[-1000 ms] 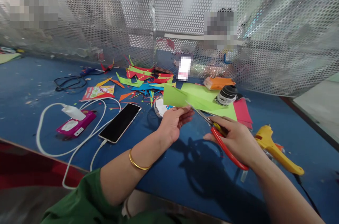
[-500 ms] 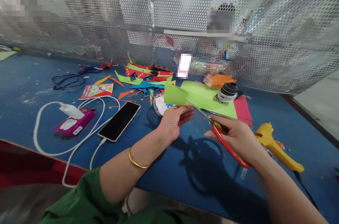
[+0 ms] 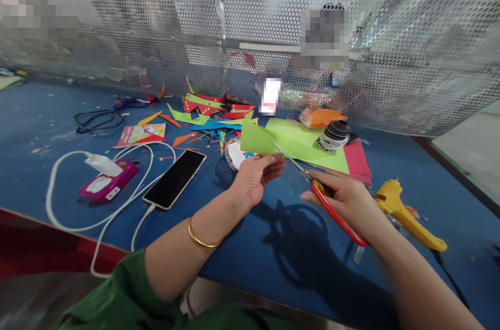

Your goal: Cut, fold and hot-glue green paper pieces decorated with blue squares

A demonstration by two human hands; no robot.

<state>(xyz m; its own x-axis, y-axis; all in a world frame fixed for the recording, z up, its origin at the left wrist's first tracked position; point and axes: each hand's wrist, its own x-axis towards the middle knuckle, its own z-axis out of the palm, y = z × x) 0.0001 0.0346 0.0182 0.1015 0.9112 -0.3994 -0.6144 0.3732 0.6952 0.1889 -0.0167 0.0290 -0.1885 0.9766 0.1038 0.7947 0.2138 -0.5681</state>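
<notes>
Both are closed: left grip pinches green paper, right grip clasps scissors.

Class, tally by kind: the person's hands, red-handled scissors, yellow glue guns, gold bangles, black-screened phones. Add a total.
Left hand and right hand: 2
Scissors: 1
Yellow glue gun: 1
Gold bangle: 1
Black-screened phone: 1
Total: 6

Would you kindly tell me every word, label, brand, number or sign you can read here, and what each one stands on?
No text can be read with certainty.
Colourful card: green lettering, too blurred to read.
Propped-up bright screen: pixelated, unreadable.
Yellow glue gun: any marking is too small to tell.
Green paper and red-handled scissors: no lettering visible.
</notes>
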